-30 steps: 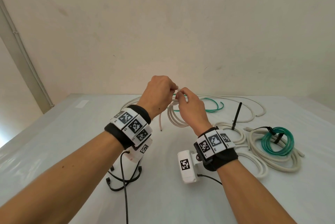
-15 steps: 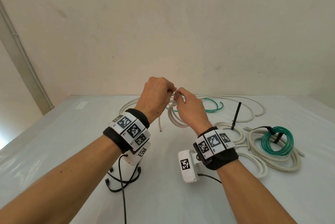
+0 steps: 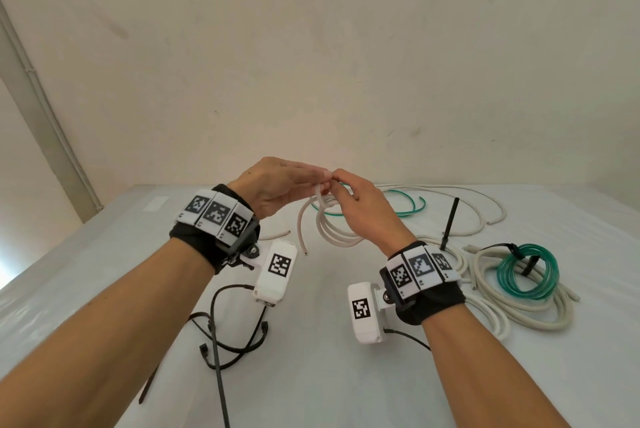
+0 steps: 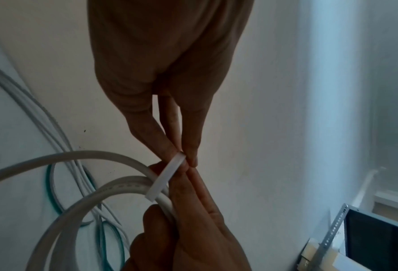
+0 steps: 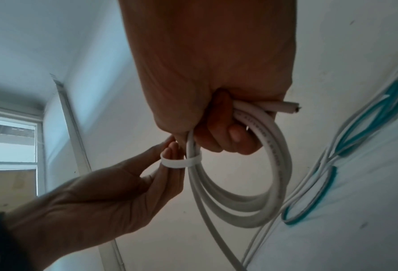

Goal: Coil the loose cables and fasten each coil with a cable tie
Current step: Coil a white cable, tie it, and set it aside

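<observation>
Fingers of the right hand (image 5: 216, 88) curl round the top of a white cable coil (image 5: 251, 183), whose loops hang at 6 o'clock below the fist, raised above the table (image 3: 311, 375). At 9 o'clock from that grip, the left hand (image 5: 114, 198) pinches a white cable tie (image 5: 181, 162) between thumb and fingertips; the tie wraps the coil's strands just beneath the right fist. At 3 o'clock on the table a tied green coil (image 3: 526, 271) lies inside cream cable loops (image 3: 540, 320).
</observation>
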